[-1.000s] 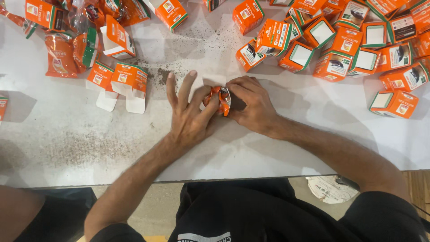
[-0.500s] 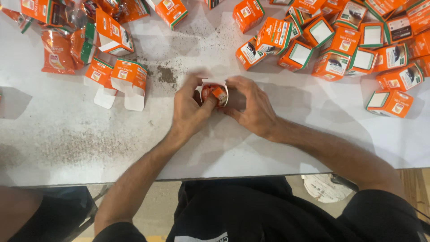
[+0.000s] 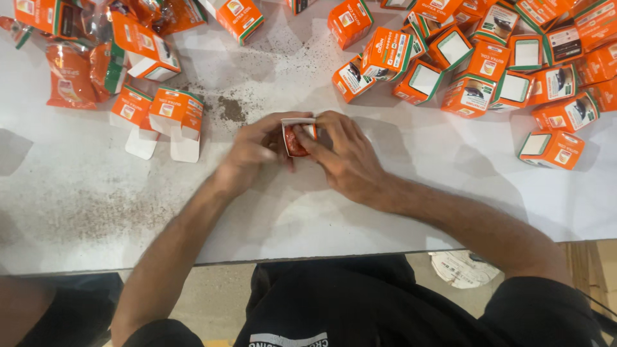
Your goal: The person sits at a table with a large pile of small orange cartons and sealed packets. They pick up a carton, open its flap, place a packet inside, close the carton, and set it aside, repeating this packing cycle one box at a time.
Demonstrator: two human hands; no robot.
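While both hands pinch the small open carton (image 3: 299, 136), left hand (image 3: 247, 157) steadying, right hand (image 3: 347, 154) pressing the red pouch (image 3: 295, 142) in; likely light, crushable card; grip the side walls.

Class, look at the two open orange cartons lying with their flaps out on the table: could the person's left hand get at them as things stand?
Probably yes. The left hand is on the small box, and only bare table lies between it and the open cartons.
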